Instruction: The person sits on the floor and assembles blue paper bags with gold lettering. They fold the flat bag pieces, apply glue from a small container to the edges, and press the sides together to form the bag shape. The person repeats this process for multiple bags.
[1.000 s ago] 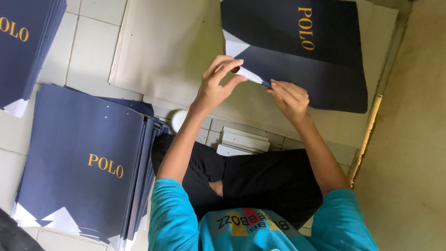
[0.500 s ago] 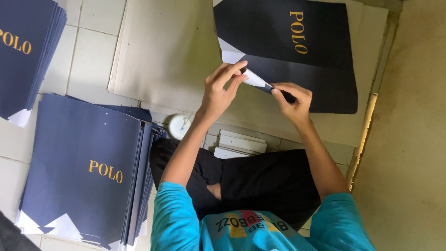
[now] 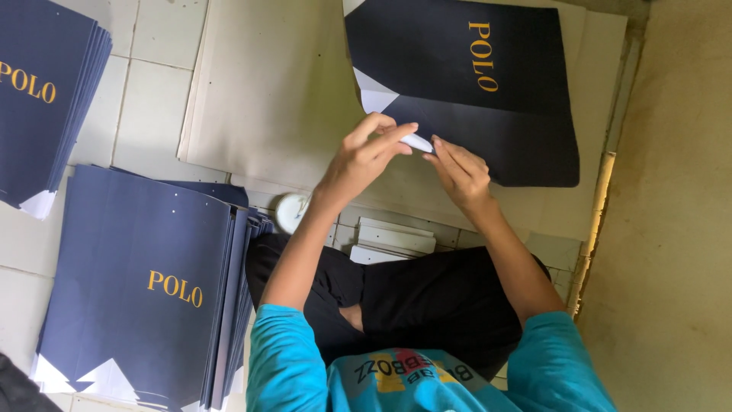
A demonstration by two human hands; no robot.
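White strip (image 3: 417,142) mostly hidden, pinched between left hand (image 3: 364,156) and right hand (image 3: 460,171).

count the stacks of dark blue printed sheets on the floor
2. One stack lies beside the person's left arm; another stack sits at the upper left, cut by the frame edge. More may lie out of view.

The person wears a turquoise T-shirt (image 3: 290,358) with short sleeves and a multicoloured print at its six o'clock edge, plus black trousers (image 3: 427,305). Both forearms are bare.
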